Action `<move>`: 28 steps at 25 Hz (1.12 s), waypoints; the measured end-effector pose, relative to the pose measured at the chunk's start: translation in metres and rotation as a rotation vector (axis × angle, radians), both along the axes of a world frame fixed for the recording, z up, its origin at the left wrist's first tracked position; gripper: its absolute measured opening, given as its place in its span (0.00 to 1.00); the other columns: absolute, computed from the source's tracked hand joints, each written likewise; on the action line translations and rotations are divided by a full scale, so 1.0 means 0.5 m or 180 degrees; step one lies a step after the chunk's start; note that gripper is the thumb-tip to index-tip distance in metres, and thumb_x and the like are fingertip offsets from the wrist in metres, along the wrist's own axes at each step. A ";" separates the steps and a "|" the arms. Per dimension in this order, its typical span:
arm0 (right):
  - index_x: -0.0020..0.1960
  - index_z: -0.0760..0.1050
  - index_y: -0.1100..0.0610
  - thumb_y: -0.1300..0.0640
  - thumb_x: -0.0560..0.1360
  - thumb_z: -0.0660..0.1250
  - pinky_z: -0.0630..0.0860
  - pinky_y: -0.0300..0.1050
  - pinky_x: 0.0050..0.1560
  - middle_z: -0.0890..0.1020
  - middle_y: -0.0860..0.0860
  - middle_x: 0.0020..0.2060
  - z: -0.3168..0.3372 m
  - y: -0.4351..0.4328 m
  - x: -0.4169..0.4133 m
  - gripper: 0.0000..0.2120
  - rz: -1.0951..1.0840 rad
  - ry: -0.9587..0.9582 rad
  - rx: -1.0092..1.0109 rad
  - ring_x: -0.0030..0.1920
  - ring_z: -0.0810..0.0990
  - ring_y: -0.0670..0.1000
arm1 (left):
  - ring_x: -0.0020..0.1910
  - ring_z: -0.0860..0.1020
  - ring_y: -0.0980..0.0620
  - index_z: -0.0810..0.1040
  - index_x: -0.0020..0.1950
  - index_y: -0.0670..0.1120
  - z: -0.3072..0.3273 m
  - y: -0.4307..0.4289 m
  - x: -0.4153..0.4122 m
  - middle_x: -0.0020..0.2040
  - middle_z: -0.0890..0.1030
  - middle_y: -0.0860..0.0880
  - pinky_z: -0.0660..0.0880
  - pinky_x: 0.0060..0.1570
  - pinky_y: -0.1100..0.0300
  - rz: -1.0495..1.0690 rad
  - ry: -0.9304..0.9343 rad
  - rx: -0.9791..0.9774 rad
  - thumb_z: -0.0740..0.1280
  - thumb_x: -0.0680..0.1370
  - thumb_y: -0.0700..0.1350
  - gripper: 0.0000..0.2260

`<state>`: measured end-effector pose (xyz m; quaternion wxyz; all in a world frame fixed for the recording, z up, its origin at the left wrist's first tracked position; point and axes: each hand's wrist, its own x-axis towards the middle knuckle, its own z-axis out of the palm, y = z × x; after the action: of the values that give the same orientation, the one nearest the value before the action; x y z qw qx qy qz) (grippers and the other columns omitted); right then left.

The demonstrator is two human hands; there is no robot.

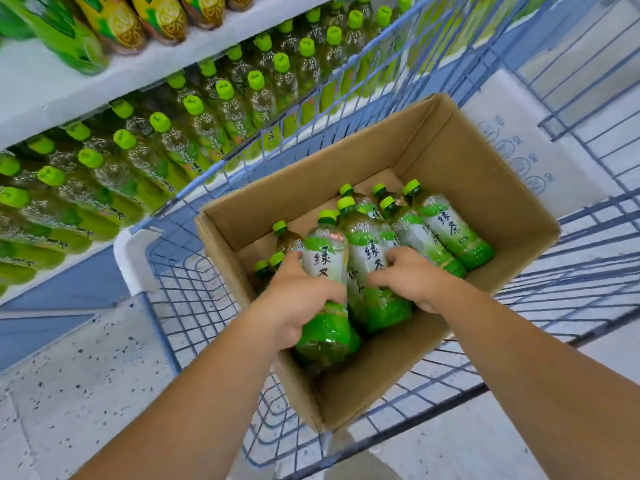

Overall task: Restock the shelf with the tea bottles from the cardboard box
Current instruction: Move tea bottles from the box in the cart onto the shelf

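- Where the blue wire cart [194,306] stands beside the shelf [52,81], an open box [467,161] of plain brown corrugated cardboard sits inside it, flaps up.
- Tea bottles [446,226] lie loose in the box, caps pointing far-left: clear ribbed plastic with pale amber liquid, white-and-green shrink labels and bright green screw caps.
- Left hand [298,299] is wrapped around one bottle [325,258] near the box's near-left wall, fingers curled over the glossy label, thumb across the lower part; its green base sticks out below the palm.
- Right hand [412,278] rests on the next bottle [370,258] just beside the first, fingers bent over its label; whether the grip is fully closed, I cannot tell.
- Both forearms are bare and reach in from the near edge.
- On the left, the shelf is white and smooth, packed with upright rows of similar green-capped bottles [194,105]; the tier above holds yellow-labelled bottles [162,15] with lemon pictures.
- Speckled pale terrazzo floor [69,375] shows under the cart's grid.
- Far right in the cart lies a flat white carton [512,133] with faint round printed symbols.
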<state>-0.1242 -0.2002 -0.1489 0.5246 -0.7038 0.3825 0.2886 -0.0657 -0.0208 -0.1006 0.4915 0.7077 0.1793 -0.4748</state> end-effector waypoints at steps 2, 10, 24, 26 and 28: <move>0.43 0.71 0.51 0.58 0.72 0.74 0.73 0.39 0.32 0.78 0.51 0.39 0.064 0.028 0.000 0.11 -0.0069 -0.0283 -0.0241 0.37 0.77 0.48 | 0.48 0.83 0.47 0.70 0.59 0.59 0.046 0.042 0.009 0.52 0.82 0.51 0.82 0.46 0.46 0.0028 -0.0430 -0.0279 0.76 0.64 0.34 0.31; 0.50 0.79 0.49 0.55 0.63 0.79 0.81 0.53 0.47 0.86 0.45 0.44 0.277 0.324 0.039 0.17 -0.0606 -0.1476 -0.0664 0.45 0.85 0.48 | 0.47 0.81 0.68 0.65 0.70 0.67 0.262 0.409 0.071 0.54 0.80 0.68 0.78 0.36 0.69 0.0245 -0.1955 -0.0800 0.77 0.67 0.34 0.42; 0.50 0.77 0.51 0.60 0.65 0.79 0.80 0.47 0.48 0.86 0.42 0.43 0.315 0.874 0.463 0.18 -0.0118 -0.2437 -0.0179 0.44 0.85 0.42 | 0.47 0.83 0.61 0.73 0.63 0.59 0.246 0.964 0.385 0.51 0.83 0.58 0.82 0.45 0.61 0.0984 -0.3191 -0.0171 0.78 0.68 0.38 0.29; 0.51 0.77 0.49 0.60 0.65 0.79 0.80 0.45 0.46 0.86 0.43 0.43 0.290 0.896 0.520 0.18 -0.0066 -0.2489 -0.0186 0.43 0.84 0.40 | 0.48 0.82 0.61 0.71 0.64 0.58 0.218 0.976 0.441 0.52 0.82 0.57 0.82 0.48 0.61 0.1026 -0.3357 -0.0100 0.79 0.68 0.36 0.31; 0.50 0.76 0.48 0.60 0.67 0.79 0.80 0.43 0.43 0.86 0.42 0.42 0.261 0.925 0.587 0.17 0.0007 -0.2637 -0.0091 0.41 0.84 0.40 | 0.52 0.82 0.60 0.70 0.66 0.56 0.187 0.989 0.499 0.55 0.81 0.55 0.82 0.52 0.57 0.1168 -0.3608 -0.0006 0.79 0.68 0.36 0.33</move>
<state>0.1695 0.2625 -0.0185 0.6240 -0.7680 0.1422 -0.0238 0.1840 0.4738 -0.0069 0.5852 0.8079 0.0080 0.0694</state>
